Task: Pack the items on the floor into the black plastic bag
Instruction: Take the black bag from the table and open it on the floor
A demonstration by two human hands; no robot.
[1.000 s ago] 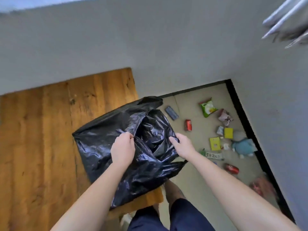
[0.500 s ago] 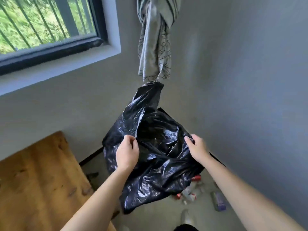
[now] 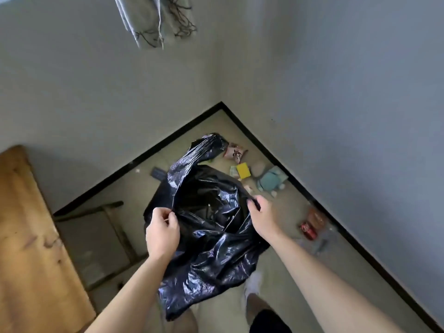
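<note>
Arms reach forward, left hand (image 3: 162, 233) and right hand (image 3: 262, 216) each pinching black plastic bag (image 3: 209, 227) rim in their grip.

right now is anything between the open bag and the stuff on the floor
Nothing visible blocks it. Both hands, left hand and right hand, hold the black bag open above the floor; the yellow packet and red can lie clear beside it.

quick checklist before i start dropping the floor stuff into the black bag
1. Left hand gripping the black plastic bag rim: ok.
2. Right hand gripping the opposite rim: ok.
3. Bag mouth spread open between the hands: ok.
4. A hand free to pick things up: not ok, both hold the bag.
5. Items within view, such as the red can and blue plush toy: ok.
6. Bag free of holes: cannot tell.
</note>
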